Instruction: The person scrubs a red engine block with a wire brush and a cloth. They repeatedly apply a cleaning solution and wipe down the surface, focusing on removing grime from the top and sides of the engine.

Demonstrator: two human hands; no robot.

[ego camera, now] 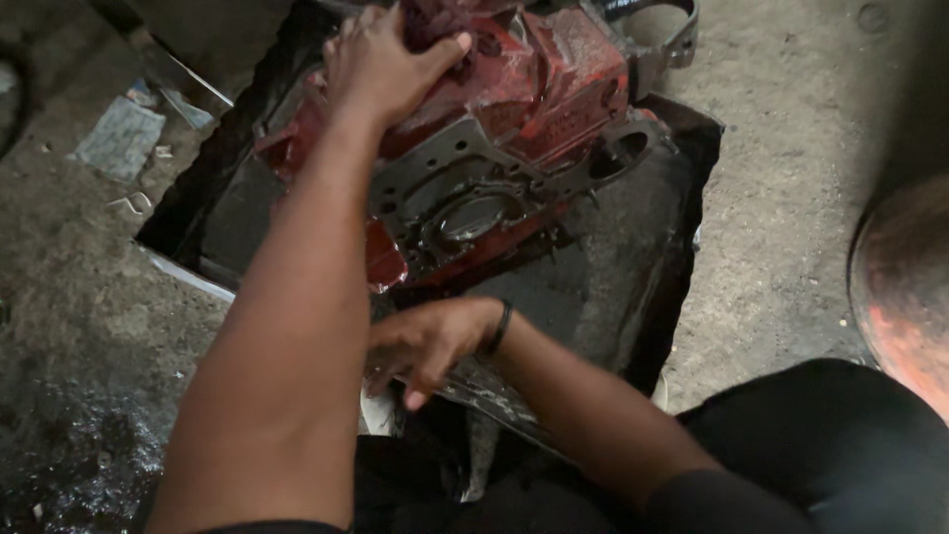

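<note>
A red, greasy engine block (554,89) lies tilted in a shallow black metal tray (633,287), its grey end plate with a round opening (474,213) facing me. My left hand (381,64) presses on top of the block and grips a dark red rag (435,18). My right hand (425,346), with a black band on the wrist, hovers low at the tray's near edge under the block. Its fingers are curled and blurred, and whatever they hold is hidden.
The tray sits on a dirty concrete floor. A wet oily patch (69,455) lies at the lower left, and scraps of paper (119,138) at the upper left. A rusty round metal part (905,282) stands at the right edge. My dark-clothed knee (820,435) is at the lower right.
</note>
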